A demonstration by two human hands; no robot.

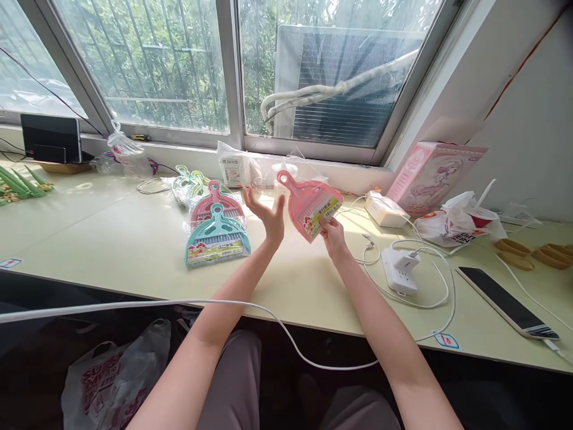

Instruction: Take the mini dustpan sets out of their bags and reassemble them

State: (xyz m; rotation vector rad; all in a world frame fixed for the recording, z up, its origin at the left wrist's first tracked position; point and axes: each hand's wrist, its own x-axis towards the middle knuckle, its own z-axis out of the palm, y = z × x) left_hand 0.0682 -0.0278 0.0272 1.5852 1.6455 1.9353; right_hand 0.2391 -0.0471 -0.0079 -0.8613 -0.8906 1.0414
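My right hand grips the lower corner of a pink mini dustpan-and-brush set in clear wrapping, held tilted above the desk. My left hand is raised beside it with fingers spread, palm toward the pink set, holding nothing. To the left on the pale desk lies a teal dustpan set on top of another pink set, with more wrapped sets behind them.
A white power strip with looping cables lies right of my hands. A phone is on charge at the right. A pink box, white bag, small white box and window sill stand behind. Plastic bag under the desk.
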